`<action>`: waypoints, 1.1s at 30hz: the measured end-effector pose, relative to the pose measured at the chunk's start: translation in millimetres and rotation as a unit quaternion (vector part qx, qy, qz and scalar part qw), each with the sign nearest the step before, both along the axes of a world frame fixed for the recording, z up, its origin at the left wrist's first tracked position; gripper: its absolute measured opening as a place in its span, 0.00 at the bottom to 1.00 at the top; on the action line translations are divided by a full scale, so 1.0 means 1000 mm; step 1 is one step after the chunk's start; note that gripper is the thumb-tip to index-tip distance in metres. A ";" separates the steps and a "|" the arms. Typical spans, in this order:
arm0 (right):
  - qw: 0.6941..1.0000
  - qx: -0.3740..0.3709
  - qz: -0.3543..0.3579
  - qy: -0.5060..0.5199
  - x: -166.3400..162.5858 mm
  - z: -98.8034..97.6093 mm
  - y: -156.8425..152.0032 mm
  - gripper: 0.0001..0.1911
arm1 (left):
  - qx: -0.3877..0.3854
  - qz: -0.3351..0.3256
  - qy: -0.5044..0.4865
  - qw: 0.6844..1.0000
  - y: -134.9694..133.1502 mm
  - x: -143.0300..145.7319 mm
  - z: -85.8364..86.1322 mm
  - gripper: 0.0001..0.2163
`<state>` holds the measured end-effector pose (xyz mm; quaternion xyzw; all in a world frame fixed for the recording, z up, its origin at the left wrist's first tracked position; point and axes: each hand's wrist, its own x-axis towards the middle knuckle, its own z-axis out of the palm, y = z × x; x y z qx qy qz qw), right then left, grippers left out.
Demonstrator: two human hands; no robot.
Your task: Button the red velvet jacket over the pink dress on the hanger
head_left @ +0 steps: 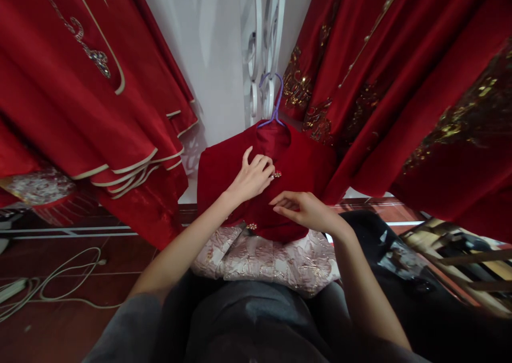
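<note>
A dark red velvety jacket [224,166] hangs in front of me on a purple hanger [277,104], its lower edge over my lap. My left hand [254,179] rests on the jacket's front, thumb raised and spread, its bent fingertips beside a jewelled button [277,174]. Lower on the front, a second ornate button [252,226] shows. Just to the right, my right hand [306,209] hovers close to the cloth. Its fingers are loosely bent, with a small gap between thumb and forefinger, and nothing is visible in it.
Pink-and-gold brocade cloth [276,259] lies across my lap. Red gowns with trim hang left [100,86] and right [368,102]. White scrolled metalwork [258,38] bears the hanger. A pale cable [68,293] coils on the floor; a clear plastic bag [402,259] lies at right.
</note>
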<state>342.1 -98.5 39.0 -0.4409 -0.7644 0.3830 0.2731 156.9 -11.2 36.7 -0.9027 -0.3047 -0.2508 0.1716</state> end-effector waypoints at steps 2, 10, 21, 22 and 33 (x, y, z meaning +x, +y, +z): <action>1.000 -0.002 -0.001 0.005 0.001 -0.002 0.001 0.12 | -0.002 -0.025 0.022 0.999 0.000 -0.001 0.004 0.09; 0.969 -0.038 -0.187 0.159 -0.018 -0.008 0.026 0.16 | -0.012 -0.037 -0.024 0.999 0.002 -0.014 0.006 0.11; 0.912 0.117 -0.391 0.036 -0.036 -0.005 0.040 0.48 | 0.027 0.198 -0.242 0.949 -0.002 -0.049 0.007 0.25; 0.901 0.135 -0.412 -0.001 -0.026 -0.003 0.042 0.48 | 0.021 0.210 -0.247 0.946 0.003 -0.059 0.012 0.25; 0.834 0.258 -0.439 -0.214 0.066 0.018 0.108 0.42 | -0.394 0.206 -0.325 0.835 0.068 -0.147 0.045 0.13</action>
